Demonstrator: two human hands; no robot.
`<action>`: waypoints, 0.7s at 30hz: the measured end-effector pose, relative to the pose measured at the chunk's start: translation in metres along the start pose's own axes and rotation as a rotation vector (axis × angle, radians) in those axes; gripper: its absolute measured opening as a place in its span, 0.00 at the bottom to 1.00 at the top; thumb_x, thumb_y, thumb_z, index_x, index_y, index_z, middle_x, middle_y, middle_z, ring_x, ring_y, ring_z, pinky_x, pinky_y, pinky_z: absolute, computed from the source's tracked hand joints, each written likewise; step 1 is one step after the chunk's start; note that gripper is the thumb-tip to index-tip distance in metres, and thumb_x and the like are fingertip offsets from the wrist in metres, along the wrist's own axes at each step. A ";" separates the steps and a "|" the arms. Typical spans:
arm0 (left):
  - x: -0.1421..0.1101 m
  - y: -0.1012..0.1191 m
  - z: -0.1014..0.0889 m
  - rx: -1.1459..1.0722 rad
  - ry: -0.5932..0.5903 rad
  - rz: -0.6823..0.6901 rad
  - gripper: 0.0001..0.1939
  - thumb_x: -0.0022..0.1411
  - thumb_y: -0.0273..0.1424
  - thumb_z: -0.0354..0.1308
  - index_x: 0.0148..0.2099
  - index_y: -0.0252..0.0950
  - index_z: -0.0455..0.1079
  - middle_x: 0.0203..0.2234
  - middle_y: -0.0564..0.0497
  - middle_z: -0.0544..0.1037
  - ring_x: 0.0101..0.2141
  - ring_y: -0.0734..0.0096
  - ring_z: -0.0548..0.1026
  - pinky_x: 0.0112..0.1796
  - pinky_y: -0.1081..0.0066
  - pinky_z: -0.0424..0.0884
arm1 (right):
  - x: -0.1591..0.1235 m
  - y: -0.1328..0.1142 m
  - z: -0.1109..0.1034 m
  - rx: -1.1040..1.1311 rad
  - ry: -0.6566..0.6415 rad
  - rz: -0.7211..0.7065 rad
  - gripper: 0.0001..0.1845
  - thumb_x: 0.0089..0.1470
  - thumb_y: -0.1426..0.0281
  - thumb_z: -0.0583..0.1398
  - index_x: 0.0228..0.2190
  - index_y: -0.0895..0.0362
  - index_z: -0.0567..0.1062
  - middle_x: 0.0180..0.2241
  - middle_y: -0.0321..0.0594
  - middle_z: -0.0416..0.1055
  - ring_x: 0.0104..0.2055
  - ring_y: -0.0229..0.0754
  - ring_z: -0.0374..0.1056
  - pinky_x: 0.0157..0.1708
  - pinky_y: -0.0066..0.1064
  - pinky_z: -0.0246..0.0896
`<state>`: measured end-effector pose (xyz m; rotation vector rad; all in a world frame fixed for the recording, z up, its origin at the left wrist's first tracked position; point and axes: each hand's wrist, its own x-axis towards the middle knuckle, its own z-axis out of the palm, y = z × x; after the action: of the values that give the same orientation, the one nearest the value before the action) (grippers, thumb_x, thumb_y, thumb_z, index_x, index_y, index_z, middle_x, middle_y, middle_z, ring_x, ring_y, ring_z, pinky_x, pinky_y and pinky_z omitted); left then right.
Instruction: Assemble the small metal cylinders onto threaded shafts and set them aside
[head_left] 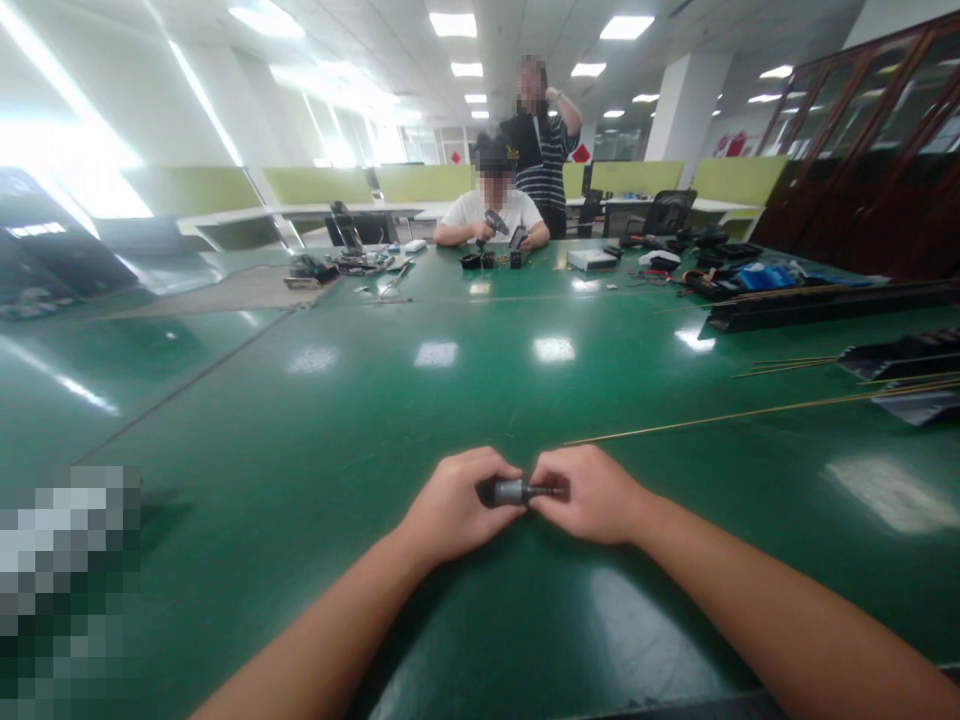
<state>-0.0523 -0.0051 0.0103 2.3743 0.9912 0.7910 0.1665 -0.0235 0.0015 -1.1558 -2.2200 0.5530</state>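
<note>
Close together over the green table (360, 400), my two hands hold a short grey-and-black cylindrical piece (510, 491) lying roughly sideways. Its wide end is in my left hand (459, 502), whose fingers and thumb are closed around it. From the other end a narrower dark shaft (544, 491) runs into my right hand (589, 495), pinched between fingers and thumb. The exact kind of piece cannot be made out, as both ends are partly hidden by my fingers.
A thin brass-coloured rod (697, 422) reaches from beyond my right hand toward black channels (919, 400) on the right. Across the table a seated person (491, 210) holds a dark tool; another person (546, 160) stands behind. A blurred-out object (67, 540) sits at left.
</note>
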 end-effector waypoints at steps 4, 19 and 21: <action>0.000 0.000 0.000 -0.002 0.003 0.004 0.08 0.54 0.31 0.67 0.38 0.38 0.75 0.31 0.52 0.77 0.33 0.71 0.74 0.35 0.72 0.68 | 0.000 0.001 0.000 0.000 0.002 0.001 0.03 0.49 0.69 0.64 0.29 0.55 0.76 0.28 0.36 0.75 0.29 0.38 0.68 0.31 0.27 0.57; 0.000 0.000 -0.001 -0.004 0.008 0.008 0.08 0.54 0.31 0.67 0.38 0.37 0.75 0.31 0.51 0.77 0.33 0.71 0.74 0.35 0.72 0.68 | -0.001 0.002 0.000 -0.009 0.003 0.014 0.03 0.50 0.69 0.65 0.29 0.55 0.76 0.27 0.35 0.75 0.29 0.37 0.68 0.30 0.27 0.56; 0.000 -0.001 -0.001 0.004 0.005 0.011 0.08 0.55 0.31 0.66 0.38 0.37 0.75 0.31 0.51 0.77 0.33 0.71 0.74 0.35 0.72 0.68 | 0.000 0.002 0.000 -0.013 0.000 0.015 0.03 0.50 0.69 0.65 0.30 0.55 0.76 0.27 0.36 0.76 0.29 0.38 0.68 0.30 0.27 0.56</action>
<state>-0.0533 -0.0048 0.0102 2.3840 0.9838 0.8002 0.1680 -0.0229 0.0006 -1.1801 -2.2199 0.5461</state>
